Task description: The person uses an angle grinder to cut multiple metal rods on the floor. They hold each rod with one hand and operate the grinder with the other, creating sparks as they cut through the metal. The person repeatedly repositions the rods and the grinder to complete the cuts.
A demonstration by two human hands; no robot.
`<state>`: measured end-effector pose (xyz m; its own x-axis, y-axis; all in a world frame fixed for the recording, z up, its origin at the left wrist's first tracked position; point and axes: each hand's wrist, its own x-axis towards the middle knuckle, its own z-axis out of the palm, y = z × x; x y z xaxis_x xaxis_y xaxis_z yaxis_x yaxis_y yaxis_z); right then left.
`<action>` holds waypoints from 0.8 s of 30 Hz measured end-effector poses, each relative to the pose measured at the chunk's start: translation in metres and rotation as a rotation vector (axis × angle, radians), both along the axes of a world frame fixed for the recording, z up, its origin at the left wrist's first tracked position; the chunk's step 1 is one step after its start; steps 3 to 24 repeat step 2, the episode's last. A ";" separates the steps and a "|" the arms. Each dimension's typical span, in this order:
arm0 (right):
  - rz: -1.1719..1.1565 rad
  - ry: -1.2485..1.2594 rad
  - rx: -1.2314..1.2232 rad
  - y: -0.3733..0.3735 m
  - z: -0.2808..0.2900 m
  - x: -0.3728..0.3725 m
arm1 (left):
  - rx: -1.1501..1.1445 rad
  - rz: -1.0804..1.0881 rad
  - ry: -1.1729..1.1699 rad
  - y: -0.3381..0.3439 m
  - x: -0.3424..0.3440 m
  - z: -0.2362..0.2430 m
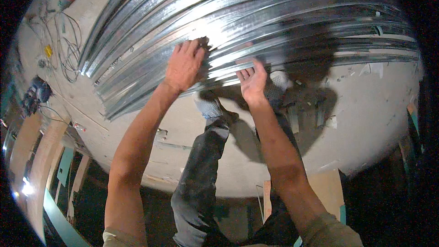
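Observation:
A wide bundle of long, shiny galvanized metal profiles [183, 16] lies fanned across the floor before me. My left hand [184, 67] rests palm down on the near profiles, fingers bent over their edges; its fingertips are partly lost in dark shadow. To its right, my right hand [253, 81] is turned with the palm partly showing at the near edge of the bundle. Its fingers are loosely curled and apart from the thumb, touching or very close to the nearest profile. No thing shows clearly inside that palm.
My shoes, the left [208, 105] and the right [275, 86], stand close to the bundle's near edge. Loose cables [68, 48] lie on the floor at the left, near a dark tool-like object [38, 93]. Boards [48, 151] stand at the lower left; small debris dots the floor [366, 110].

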<state>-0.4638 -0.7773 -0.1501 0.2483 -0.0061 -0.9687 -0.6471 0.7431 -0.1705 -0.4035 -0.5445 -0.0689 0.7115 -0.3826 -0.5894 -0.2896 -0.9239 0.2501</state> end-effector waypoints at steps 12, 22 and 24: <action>-0.032 -0.038 0.047 -0.008 -0.003 -0.004 | -0.161 0.057 -0.212 0.010 0.004 -0.006; -0.032 -0.038 0.047 -0.008 -0.003 -0.004 | -0.161 0.057 -0.212 0.010 0.004 -0.006; -0.032 -0.038 0.047 -0.008 -0.003 -0.004 | -0.161 0.057 -0.212 0.010 0.004 -0.006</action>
